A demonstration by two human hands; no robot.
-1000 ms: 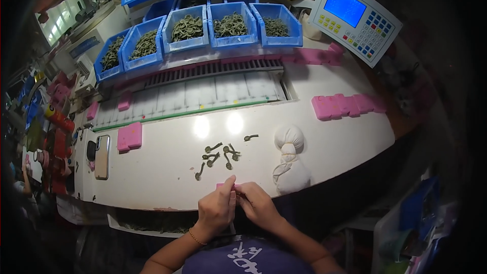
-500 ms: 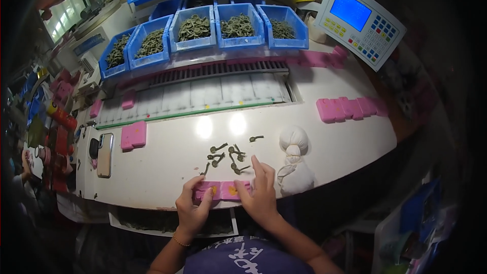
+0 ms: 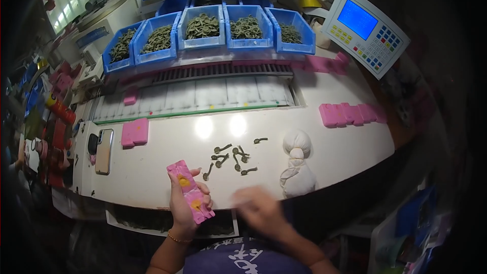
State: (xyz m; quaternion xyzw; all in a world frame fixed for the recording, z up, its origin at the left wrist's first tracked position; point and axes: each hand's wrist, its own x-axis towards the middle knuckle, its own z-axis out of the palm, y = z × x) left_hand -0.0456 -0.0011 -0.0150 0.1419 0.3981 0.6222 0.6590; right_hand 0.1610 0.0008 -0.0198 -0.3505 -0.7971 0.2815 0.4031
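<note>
My left hand [image 3: 181, 198] is closed around a pink two-part mould [image 3: 191, 191], held tilted just above the table's front edge. Each half of the mould shows a yellow patch in its face. My right hand [image 3: 261, 212] is beside it to the right, apart from the mould and smeared by motion, so its fingers cannot be read. Beyond both hands lie several small dark green pieces [image 3: 237, 158], each with a round head and a thin stem. A white tied cloth pouch [image 3: 297, 170] rests to their right.
Blue bins [image 3: 202, 29] full of similar green pieces stand at the back. A white lit panel [image 3: 193, 96] runs before them. Pink blocks [image 3: 135, 132] and a phone [image 3: 104, 152] lie left, more pink blocks [image 3: 350, 114] right. A keypad unit [image 3: 365, 30] stands back right; an open drawer [image 3: 152, 221] is below.
My left hand has lifted the mould off the table edge and turned it steeply. My right hand has let go of it and drawn back toward me. The view has shifted slightly.
</note>
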